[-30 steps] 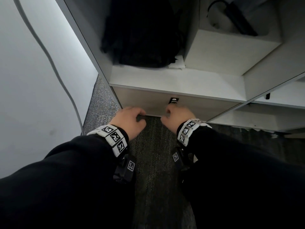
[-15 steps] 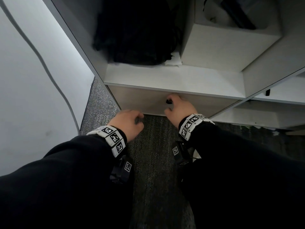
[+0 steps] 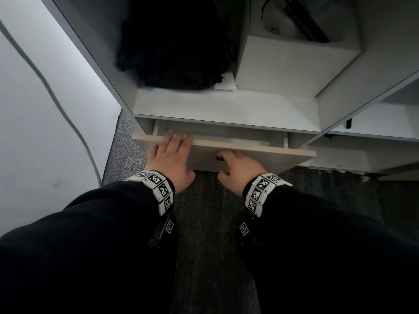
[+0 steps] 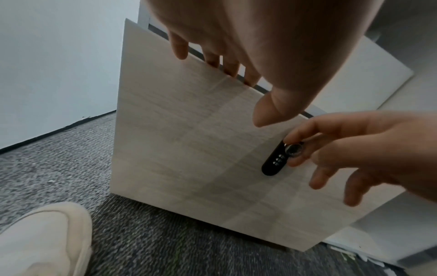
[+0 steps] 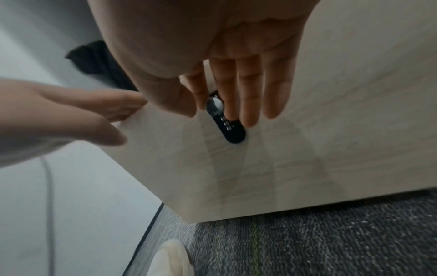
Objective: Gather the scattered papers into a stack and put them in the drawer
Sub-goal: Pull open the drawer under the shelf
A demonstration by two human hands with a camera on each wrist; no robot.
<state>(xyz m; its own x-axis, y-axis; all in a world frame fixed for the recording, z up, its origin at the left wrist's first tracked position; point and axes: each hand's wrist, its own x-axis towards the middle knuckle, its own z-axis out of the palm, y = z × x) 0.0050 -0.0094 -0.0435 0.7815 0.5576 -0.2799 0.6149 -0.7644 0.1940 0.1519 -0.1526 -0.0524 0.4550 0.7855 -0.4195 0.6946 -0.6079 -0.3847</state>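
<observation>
**Drawer partly open, both hands on its front panel**

The drawer [image 3: 226,150] under the shelf [image 3: 226,107] stands out by a narrow gap, and a pale sheet that looks like papers [image 3: 229,138] lies inside it, though the gap is too slim to be sure. The left hand [image 3: 171,155] lies flat over the top edge of the panel near its left end, fingers [image 4: 214,59] straight and reaching over the rim, thumb free. The right hand [image 3: 239,165] pinches the small metal knob [image 4: 294,150] at the top of the black combination lock [image 4: 274,161], with the other fingers spread and relaxed.

The drawer may be on its way out or in; a single moment does not settle it. Either way, the move is best made evenly. The knob is small and off to one side, so pulling by it alone could skew the panel on its runners; the left hand's hold on the rim should carry the load. If pushing in, the left fingers must clear the rim first to avoid a pinch against the shelf.

The panel is a flat, thin-edged board with a pale wood-grain finish, smooth and matte. The lock is a glossy oval plate with three number wheels. Below is a coarse grey carpet [image 3: 204,223]; a dark fabric bag [image 3: 172,41] sits on the shelf beside a pale box [image 3: 290,66].
</observation>
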